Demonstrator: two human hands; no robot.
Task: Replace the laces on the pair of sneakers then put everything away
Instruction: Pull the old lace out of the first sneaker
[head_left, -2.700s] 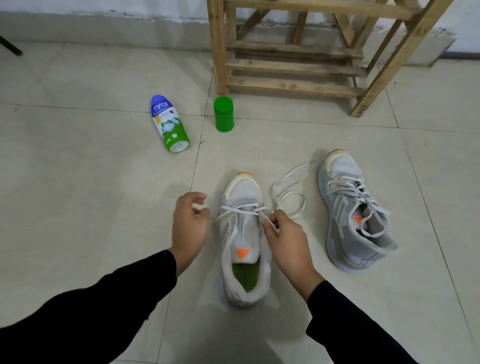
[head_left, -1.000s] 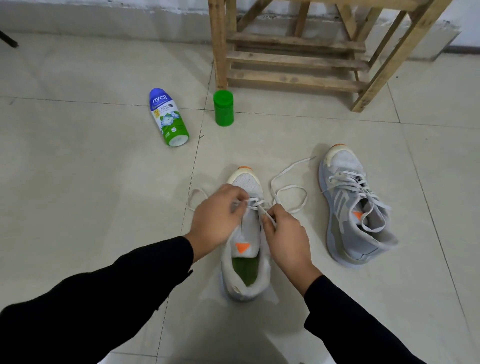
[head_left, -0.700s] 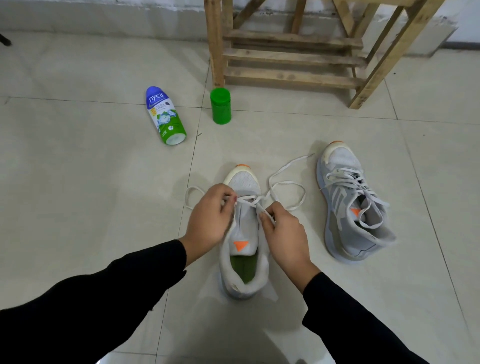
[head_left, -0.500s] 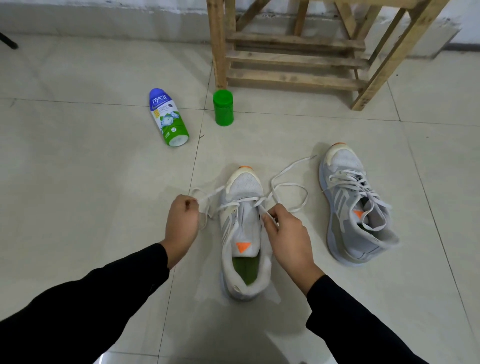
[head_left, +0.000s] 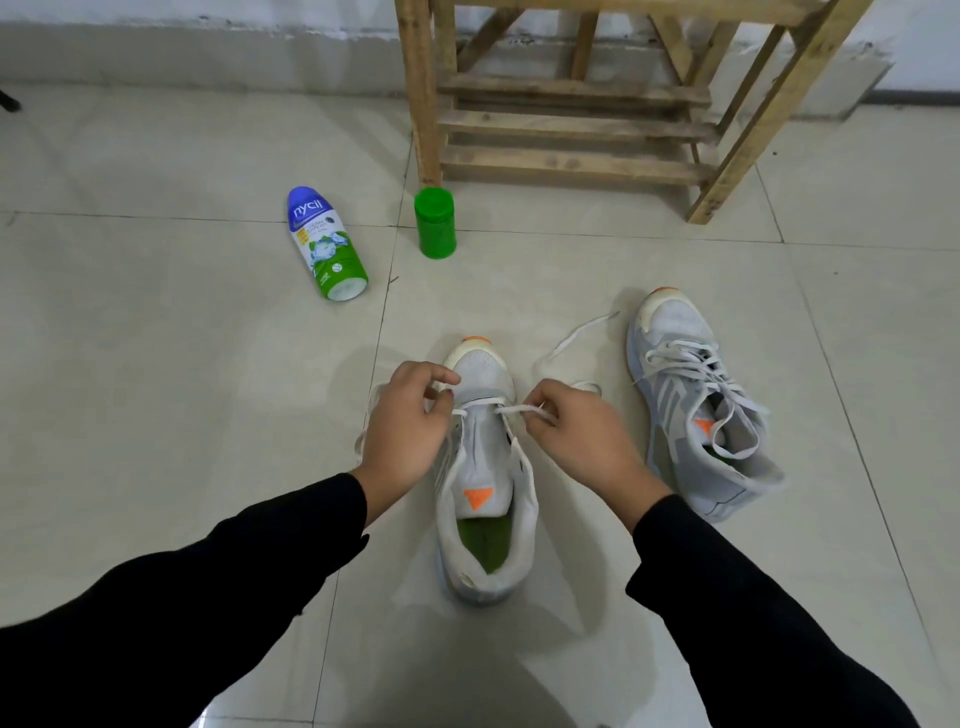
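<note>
The left hand (head_left: 410, 415) has returned from its pulled-out position left of the shoe, held half a second ago, and now sits against the left eyelet row. Its fingers are curled, with thumb and forefinger pinching the white lace (head_left: 511, 410) at the toe end. The right hand (head_left: 582, 436) has barely moved: it pinches the other run of the lace just beside the right eyelet row, fingers curled.

Judgement: one crossing has been drawn tight and the left hand is lining up the next eyelet. Only the lowest row looks threaded, so lacing of this shoe is at an early stage.

The near sneaker (head_left: 485, 478) stands upright on its sole between the two hands. Its long axis runs near to far, toe pointing far toward the wooden rack (head_left: 571, 124) and heel opening toward the person. The free tail of the lace trails far and right across the floor (head_left: 156, 364).

The second sneaker (head_left: 691, 410) lies well to the right, toe also far, leaning sideways and loosely laced. A bottle (head_left: 324, 244) lies on its side far left; a green container (head_left: 435, 222) stands by the rack leg.
</note>
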